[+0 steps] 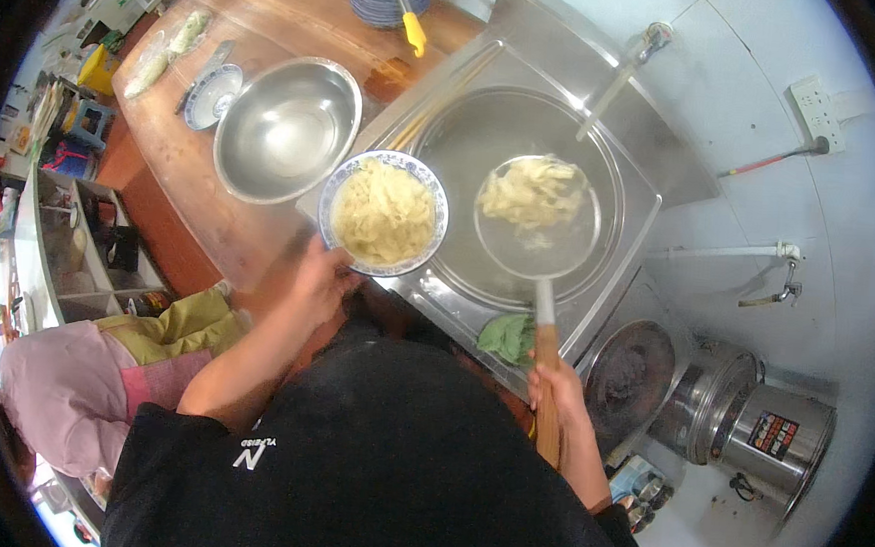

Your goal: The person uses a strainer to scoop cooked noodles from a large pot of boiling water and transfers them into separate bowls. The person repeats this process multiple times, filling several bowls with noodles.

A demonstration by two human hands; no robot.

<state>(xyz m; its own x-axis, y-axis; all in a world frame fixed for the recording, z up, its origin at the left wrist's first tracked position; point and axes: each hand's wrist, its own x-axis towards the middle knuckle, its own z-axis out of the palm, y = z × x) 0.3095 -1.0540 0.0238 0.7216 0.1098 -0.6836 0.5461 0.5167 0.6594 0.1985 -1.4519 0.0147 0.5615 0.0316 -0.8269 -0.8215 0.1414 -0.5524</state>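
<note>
My left hand [326, 278] grips the rim of a blue-and-white patterned bowl [325, 214] filled with wide pale noodles [385, 212]. The bowl is at the left edge of a large round cooking pot [457, 135] set into a steel stove. My right hand [561, 394] is closed round the wooden handle [547, 348] of a round mesh strainer [534, 261]. More noodles [536, 189] lie in the strainer, over the cloudy liquid of the pot. Whether the strainer touches the liquid is unclear.
An empty steel basin [288, 133], a small patterned bowl [211, 98] and stacked blue bowls [390, 0] stand on the wooden table [208, 207]. Chopsticks [448, 97] lie behind the pot; a green cloth [507, 338] lies in front. A tap [622, 74] overhangs the pot. Another person [69, 394] is at lower left.
</note>
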